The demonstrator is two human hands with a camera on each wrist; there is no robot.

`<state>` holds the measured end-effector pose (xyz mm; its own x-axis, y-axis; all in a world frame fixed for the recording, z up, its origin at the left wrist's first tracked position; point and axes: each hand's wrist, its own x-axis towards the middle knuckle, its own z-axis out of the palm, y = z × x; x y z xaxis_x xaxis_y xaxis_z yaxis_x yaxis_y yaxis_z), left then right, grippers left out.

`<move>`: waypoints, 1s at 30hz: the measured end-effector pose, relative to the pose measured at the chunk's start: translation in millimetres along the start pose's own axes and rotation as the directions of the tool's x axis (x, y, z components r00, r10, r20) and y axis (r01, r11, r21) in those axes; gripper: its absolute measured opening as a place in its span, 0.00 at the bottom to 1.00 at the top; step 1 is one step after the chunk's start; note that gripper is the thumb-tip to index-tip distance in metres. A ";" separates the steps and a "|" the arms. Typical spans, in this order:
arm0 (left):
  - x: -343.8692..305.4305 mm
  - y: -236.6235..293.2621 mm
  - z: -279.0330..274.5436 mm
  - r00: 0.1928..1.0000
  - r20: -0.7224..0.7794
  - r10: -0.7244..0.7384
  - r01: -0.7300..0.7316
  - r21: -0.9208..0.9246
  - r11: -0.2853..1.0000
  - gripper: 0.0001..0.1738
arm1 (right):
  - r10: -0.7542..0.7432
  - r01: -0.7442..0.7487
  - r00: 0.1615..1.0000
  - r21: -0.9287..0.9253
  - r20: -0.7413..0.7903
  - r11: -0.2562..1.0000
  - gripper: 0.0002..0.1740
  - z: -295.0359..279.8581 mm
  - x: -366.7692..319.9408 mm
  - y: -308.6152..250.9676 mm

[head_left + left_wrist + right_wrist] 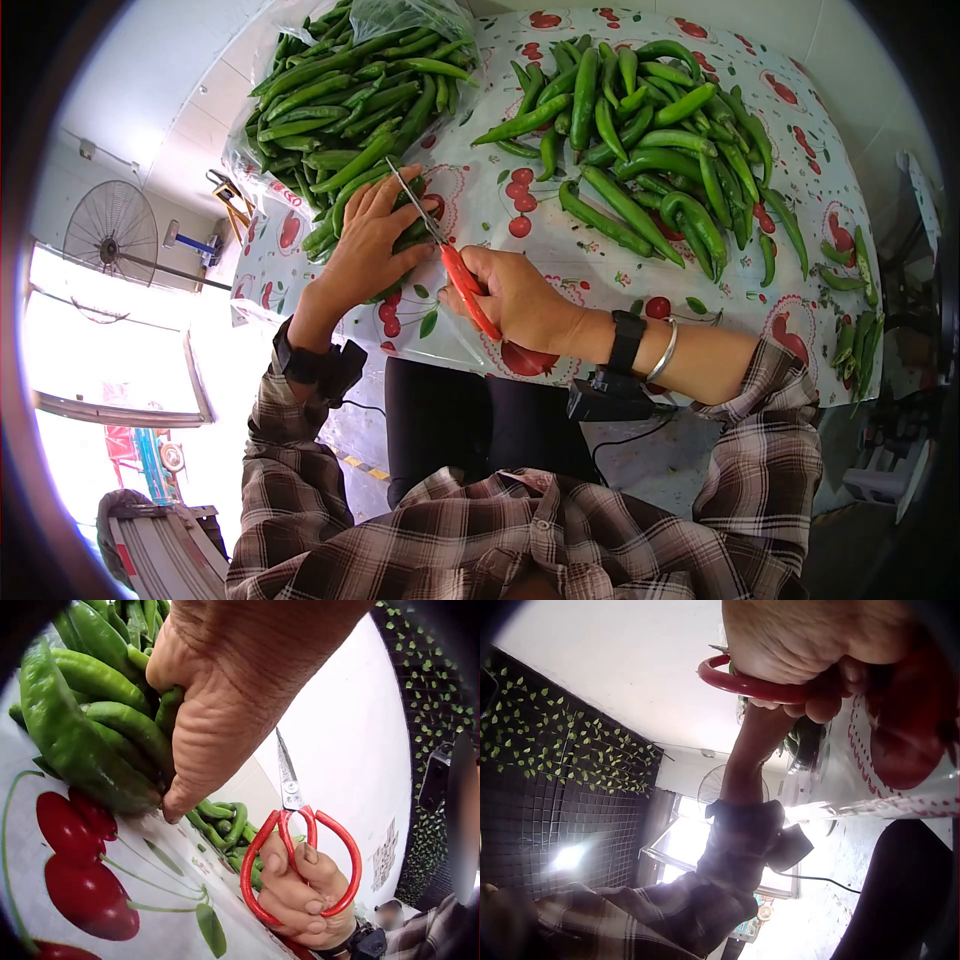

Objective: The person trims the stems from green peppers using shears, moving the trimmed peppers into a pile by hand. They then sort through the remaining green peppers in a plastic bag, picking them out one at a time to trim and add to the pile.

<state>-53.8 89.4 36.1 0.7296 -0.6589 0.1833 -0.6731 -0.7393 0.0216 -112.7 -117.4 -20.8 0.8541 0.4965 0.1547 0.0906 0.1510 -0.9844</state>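
Note:
My right hand (525, 300) grips red-handled scissors (462, 280), its fingers through the handle loops. The blades point up and away, passing close beside the left hand's fingers in the head view. In the left wrist view the scissors' blades (287, 769) look nearly closed. My left hand (370, 235) lies over the near edge of a heap of long green chili peppers (340, 110), its fingers spread and slightly bent. A large pepper (75, 735) lies beside its thumb in the left wrist view; its fingertips are partly hidden among the peppers.
The heap spills from a clear plastic bag (245, 150) at the back left. A second pile of peppers (660, 150) spreads across the right of the table, which wears a cherry-patterned cover (600, 300). Several small peppers (855, 345) lie by the right edge. A fan (110, 235) stands left.

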 end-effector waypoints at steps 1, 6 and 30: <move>0.1 -0.2 0.2 1.000 -0.003 0.002 -0.002 0.002 1.000 0.29 | -0.001 0.001 1.000 0.013 -0.002 1.000 0.12 0.3 0.1 0.1; -0.3 -1.1 1.5 1.000 -0.009 0.009 -0.009 0.005 1.000 0.29 | 0.009 -0.009 1.000 0.043 0.004 0.999 0.12 0.3 0.1 1.0; 0.2 2.3 1.9 1.000 -0.008 -0.015 0.015 0.017 1.000 0.29 | -0.021 0.021 1.000 -0.017 -0.008 1.000 0.11 -0.1 0.5 2.5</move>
<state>-55.0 87.3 34.4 0.7385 -0.6467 0.1909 -0.6599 -0.7513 0.0075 -112.0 -116.8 -23.2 0.8559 0.4867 0.1749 0.1173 0.1466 -0.9822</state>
